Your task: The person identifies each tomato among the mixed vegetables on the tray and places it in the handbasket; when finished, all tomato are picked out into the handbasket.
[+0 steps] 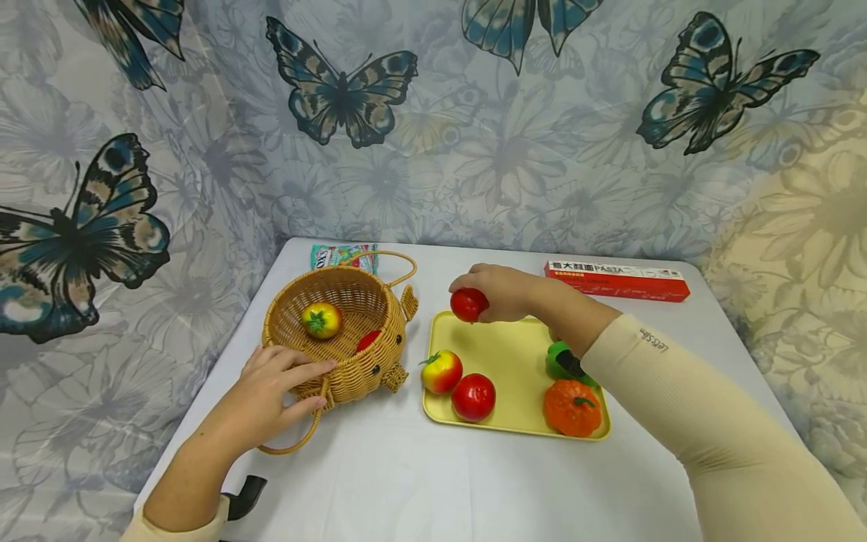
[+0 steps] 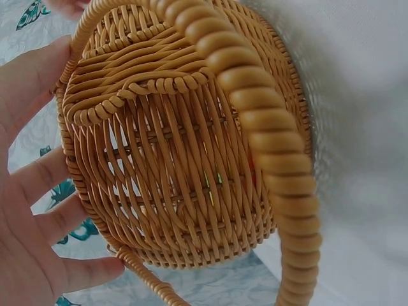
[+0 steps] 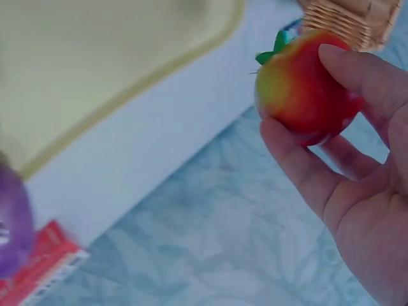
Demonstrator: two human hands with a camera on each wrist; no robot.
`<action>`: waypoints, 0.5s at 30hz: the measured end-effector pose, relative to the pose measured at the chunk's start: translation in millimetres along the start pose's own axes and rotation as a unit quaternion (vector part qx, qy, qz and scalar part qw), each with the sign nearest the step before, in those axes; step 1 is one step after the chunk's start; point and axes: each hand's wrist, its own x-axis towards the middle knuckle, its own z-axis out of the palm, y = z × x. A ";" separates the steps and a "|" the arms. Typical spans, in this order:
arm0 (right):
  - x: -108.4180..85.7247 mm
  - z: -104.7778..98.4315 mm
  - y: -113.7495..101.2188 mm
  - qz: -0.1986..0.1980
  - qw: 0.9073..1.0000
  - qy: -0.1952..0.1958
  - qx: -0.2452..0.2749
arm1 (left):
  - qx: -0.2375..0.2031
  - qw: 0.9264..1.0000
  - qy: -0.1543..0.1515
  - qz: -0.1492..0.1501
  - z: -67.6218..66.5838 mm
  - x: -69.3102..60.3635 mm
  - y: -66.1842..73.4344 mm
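"What lies behind the white surface (image 1: 542, 482)?"

"A pale grey-blue backdrop (image 1: 433, 199), printed with large, faint flowers (image 1: 508, 147). It runs along the left side too."

"And the dark shapes?"

"Butterflies (image 1: 343, 102) with teal and beige wings; two are cut off at the top edge."

"How is the light?"

"Cool over most of it, with a yellowish patch (image 1: 813, 181) at the right; light or print, one cannot tell."

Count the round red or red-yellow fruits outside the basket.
3: one fruit in the right hand, a red-yellow fruit and a red fruit on the left side of the yellow tray. The right sleeve may hide more.
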 end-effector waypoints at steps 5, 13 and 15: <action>18.5 -18.2 -20.0 -0.025 0.999 0.009 -0.019 | -0.002 1.000 -0.012 -0.014 -0.5 -1.9 -1.1; 42.3 -40.4 -60.4 -0.063 0.997 0.010 -0.032 | -0.008 0.999 -0.037 -0.031 -0.9 -0.6 -1.5; 48.4 -45.2 -72.4 -0.069 0.997 0.008 -0.038 | -0.008 0.999 -0.037 -0.032 -1.3 -0.4 -1.5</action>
